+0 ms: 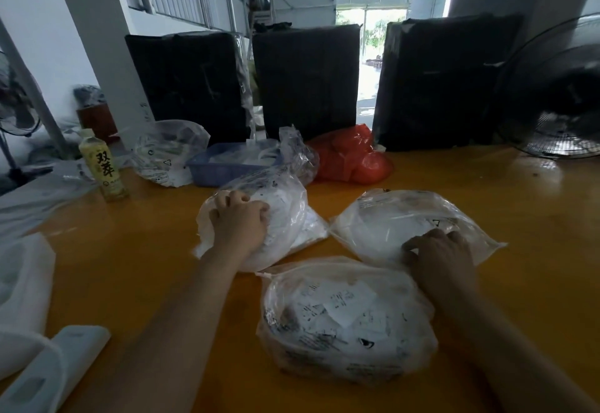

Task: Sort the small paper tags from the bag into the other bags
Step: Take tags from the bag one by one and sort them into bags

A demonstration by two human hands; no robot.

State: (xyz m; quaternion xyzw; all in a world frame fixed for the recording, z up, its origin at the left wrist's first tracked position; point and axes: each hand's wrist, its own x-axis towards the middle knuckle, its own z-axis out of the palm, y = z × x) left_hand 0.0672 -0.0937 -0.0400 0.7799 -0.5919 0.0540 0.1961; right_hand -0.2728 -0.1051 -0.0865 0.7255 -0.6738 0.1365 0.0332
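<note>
Three clear plastic bags sit close together on the orange bench (136,266), toward its near edge. The nearest bag (347,321) lies between the person's two forearms and is stuffed with small white paper tags (341,308) printed in black. Just beyond it to the left is a second bag (289,218), and to the right a third bag (406,218); both hold white paper, and their corners nearly meet in the middle.

The left hand (238,221) rests on top of the left bag, fingers curled and bunching the plastic beneath them. The right hand (438,253) lies on the near side of the right bag with its fingers bent down onto the plastic; whether they actually pinch it I cannot tell.

Farther back, near the bench's left edge, a yellow drink bottle (102,166) stands upright. Beyond the bags lie another clear bag of paper (168,153), a blue tray (220,166) and a red plastic bag (350,156). Three black-wrapped bundles (308,81) stand upright along the far edge, and a fan (558,94) stands at the far right corner. White foam pieces (29,299) lie at the near left corner.
</note>
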